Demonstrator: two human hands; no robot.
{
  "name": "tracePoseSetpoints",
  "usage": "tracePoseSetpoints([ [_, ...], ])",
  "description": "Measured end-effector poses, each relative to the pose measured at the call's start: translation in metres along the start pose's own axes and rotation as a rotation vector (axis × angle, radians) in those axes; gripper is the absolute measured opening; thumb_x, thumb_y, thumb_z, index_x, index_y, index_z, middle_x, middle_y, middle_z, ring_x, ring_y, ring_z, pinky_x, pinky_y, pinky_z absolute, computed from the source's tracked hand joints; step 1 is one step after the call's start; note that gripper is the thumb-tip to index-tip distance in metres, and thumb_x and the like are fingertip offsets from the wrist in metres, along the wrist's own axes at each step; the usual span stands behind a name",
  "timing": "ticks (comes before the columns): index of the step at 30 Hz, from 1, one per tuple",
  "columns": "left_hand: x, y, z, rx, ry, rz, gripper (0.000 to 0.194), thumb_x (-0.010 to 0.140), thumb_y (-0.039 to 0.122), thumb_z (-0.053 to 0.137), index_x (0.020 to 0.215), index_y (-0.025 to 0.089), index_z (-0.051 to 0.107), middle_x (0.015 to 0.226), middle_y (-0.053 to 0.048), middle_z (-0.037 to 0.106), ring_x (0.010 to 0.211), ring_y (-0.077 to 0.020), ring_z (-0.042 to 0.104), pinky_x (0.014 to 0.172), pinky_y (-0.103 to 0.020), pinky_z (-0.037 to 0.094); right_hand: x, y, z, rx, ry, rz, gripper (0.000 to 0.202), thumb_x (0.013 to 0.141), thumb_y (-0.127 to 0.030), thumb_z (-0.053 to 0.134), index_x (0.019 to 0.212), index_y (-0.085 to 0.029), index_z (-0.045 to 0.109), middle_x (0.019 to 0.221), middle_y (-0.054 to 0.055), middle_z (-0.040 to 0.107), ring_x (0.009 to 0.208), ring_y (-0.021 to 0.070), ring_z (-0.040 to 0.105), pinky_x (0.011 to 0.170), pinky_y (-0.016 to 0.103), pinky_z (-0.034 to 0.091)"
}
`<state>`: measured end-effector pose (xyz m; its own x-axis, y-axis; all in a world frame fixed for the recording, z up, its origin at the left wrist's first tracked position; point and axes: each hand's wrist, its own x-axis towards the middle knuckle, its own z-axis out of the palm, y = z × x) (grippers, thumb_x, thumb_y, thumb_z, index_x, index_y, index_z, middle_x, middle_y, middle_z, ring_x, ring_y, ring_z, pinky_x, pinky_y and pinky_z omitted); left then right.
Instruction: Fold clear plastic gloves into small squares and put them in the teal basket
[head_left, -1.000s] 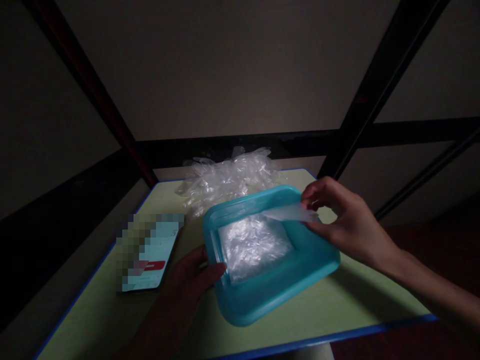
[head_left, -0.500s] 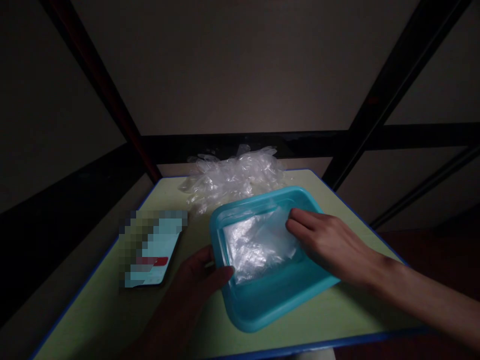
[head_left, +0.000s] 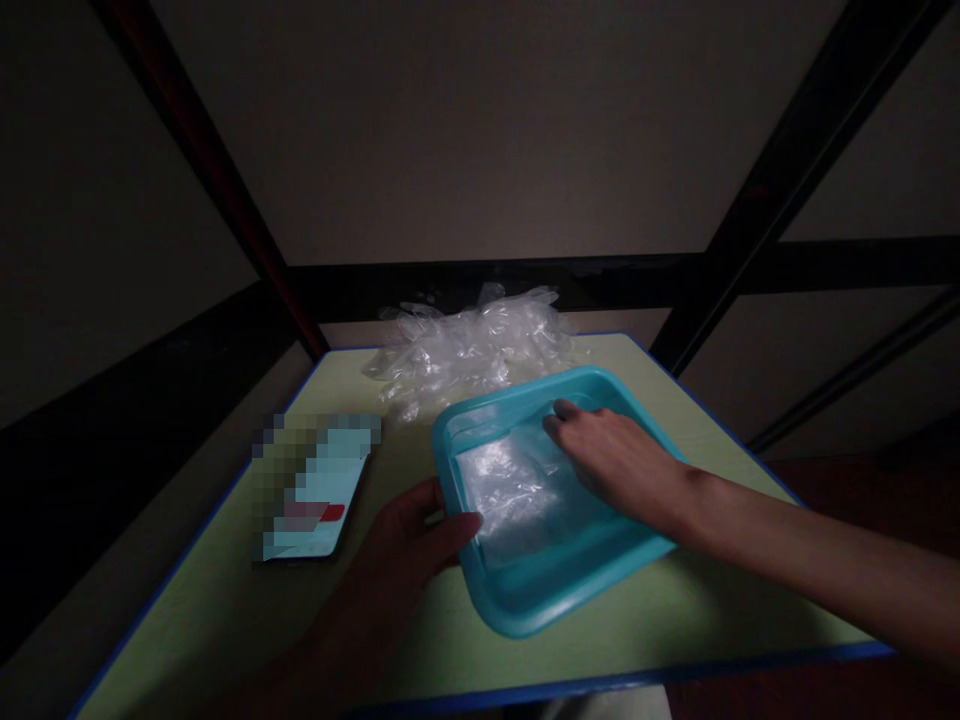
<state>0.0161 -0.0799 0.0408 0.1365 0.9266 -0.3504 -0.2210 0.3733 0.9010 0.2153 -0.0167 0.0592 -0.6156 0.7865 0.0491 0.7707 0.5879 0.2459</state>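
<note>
A turquoise plastic tray [head_left: 517, 612] is tilted a little above the table, and my left hand [head_left: 412, 540] grips its left rim, thumb inside and fingers beneath. Flat in the tray lies a stack of thin, clear disposable plastic gloves [head_left: 510, 500], shiny and creased. Over the tray's right part, my right hand [head_left: 619, 460] is closed with its fingers curled, pinching the clear film near the stack's upper right. Its fingertips are partly hidden. Behind the tray, a loose heap of clear plastic gloves [head_left: 472, 350] lies at the table's far edge.
A phone [head_left: 322, 500] with a lit screen, partly blurred out, lies on the left of the pale green table [head_left: 382, 640], which has a blue edge. A panelled wall [head_left: 480, 130] with dark strips rises right behind the table.
My right hand has moved left and slightly up over the tray, and the film lifted near its fingers now lies lower. My left hand keeps its grip on the rim.
</note>
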Motion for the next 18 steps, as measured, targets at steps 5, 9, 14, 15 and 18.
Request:
tracePoseSetpoints([
  [5,0.002,-0.005,-0.003,-0.011,-0.011,-0.004,0.031,0.059,0.029,0.076,0.087,0.017,0.070,0.086,-0.006,0.072,0.078,-0.0220,0.066,0.072,-0.030,0.051,0.002,0.001,0.000,-0.012,-0.044,-0.014,0.027,0.077,0.002,0.046,0.093,-0.009,0.064,0.095,0.016,0.067,0.073,0.0204,0.065,0.059,0.029,0.047],
  [9,0.001,-0.004,-0.002,-0.027,-0.022,-0.004,0.029,0.060,0.028,0.076,0.087,0.018,0.070,0.086,-0.005,0.072,0.078,-0.0212,0.067,0.072,-0.029,0.051,0.003,0.002,0.001,0.004,-0.115,-0.006,0.024,0.078,0.002,0.048,0.093,-0.008,0.065,0.097,0.017,0.067,0.080,0.0234,0.066,0.065,0.031,0.049],
  [14,-0.001,0.000,0.000,-0.021,-0.034,-0.012,0.028,0.062,0.028,0.076,0.088,0.018,0.071,0.086,-0.005,0.072,0.079,-0.0214,0.067,0.072,-0.029,0.052,0.003,0.007,0.009,0.031,-0.110,-0.033,0.026,0.075,0.002,0.050,0.093,-0.010,0.065,0.094,0.014,0.069,0.079,0.0221,0.065,0.067,0.030,0.050],
  [15,-0.001,0.001,0.000,-0.020,-0.035,-0.010,0.029,0.062,0.028,0.076,0.088,0.018,0.071,0.086,-0.006,0.072,0.079,-0.0216,0.067,0.072,-0.029,0.052,0.003,0.009,0.010,0.039,-0.106,-0.041,0.027,0.074,0.002,0.050,0.093,-0.010,0.065,0.093,0.014,0.069,0.079,0.0221,0.065,0.067,0.030,0.050],
  [18,-0.001,0.002,0.000,-0.018,-0.044,-0.015,0.031,0.060,0.029,0.077,0.089,0.018,0.071,0.087,-0.007,0.072,0.079,-0.0224,0.067,0.072,-0.030,0.052,0.005,0.013,0.010,0.070,-0.103,-0.062,0.028,0.073,0.001,0.052,0.095,-0.010,0.064,0.095,0.015,0.068,0.082,0.0230,0.065,0.070,0.031,0.051],
])
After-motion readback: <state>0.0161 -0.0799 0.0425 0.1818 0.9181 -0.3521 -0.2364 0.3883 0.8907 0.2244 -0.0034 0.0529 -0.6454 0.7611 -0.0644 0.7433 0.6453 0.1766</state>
